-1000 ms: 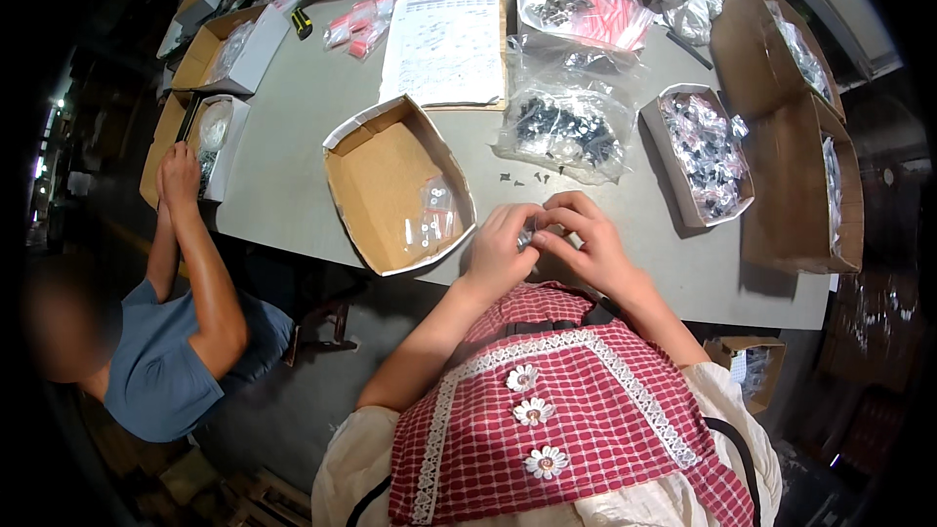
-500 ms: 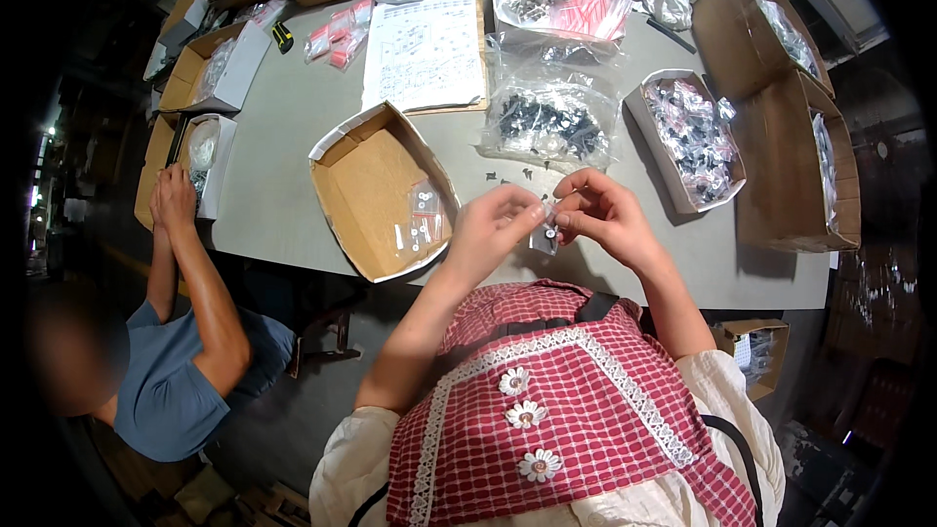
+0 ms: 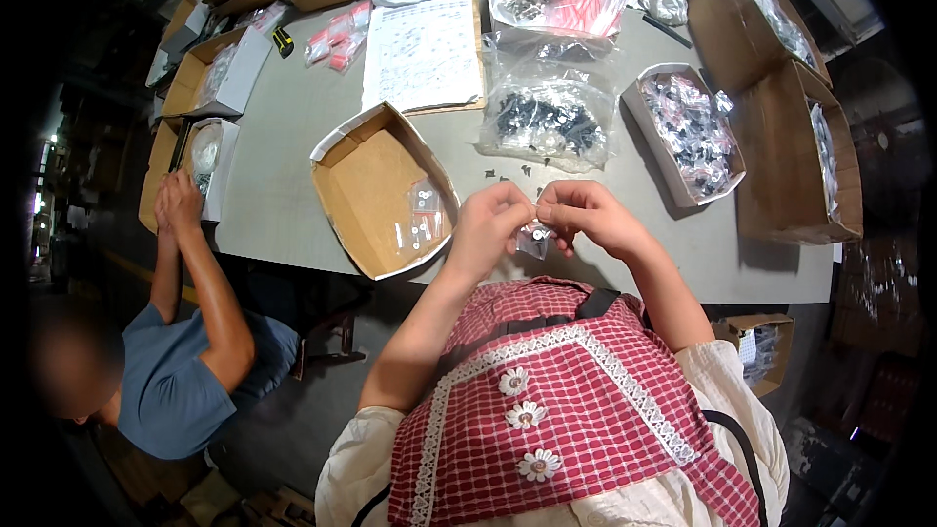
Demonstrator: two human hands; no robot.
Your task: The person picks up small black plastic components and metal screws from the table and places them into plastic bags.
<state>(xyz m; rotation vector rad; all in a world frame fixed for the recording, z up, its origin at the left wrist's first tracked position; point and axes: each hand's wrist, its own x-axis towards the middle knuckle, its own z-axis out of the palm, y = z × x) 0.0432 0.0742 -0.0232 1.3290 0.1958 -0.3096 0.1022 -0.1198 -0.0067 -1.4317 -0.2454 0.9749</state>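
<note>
Between my two hands hangs a small clear plastic bag (image 3: 533,242) with a white round piece and some dark bits inside. My left hand (image 3: 491,224) pinches its top edge from one side, fingertips pressed together. My right hand (image 3: 583,217) pinches the same edge from the other side, and the two hands nearly touch. Just beyond them a few small black parts (image 3: 525,172) lie loose on the table. Left of my hands, a shallow cardboard box (image 3: 361,190) holds a few small clear bags (image 3: 426,215) with white round pieces in them.
Beyond my hands lies a large clear bag of black parts (image 3: 549,122). A white box of filled small bags (image 3: 688,137) stands right, with tall cartons (image 3: 795,156) beside it. Printed sheets (image 3: 422,49) lie at the back. At left a co-worker (image 3: 195,332) rests clasped hands by a box.
My fingers have come together along the bag's top edge, and the bag has shifted slightly left and now hangs facing me. The right hand has moved a little left and lower.
</note>
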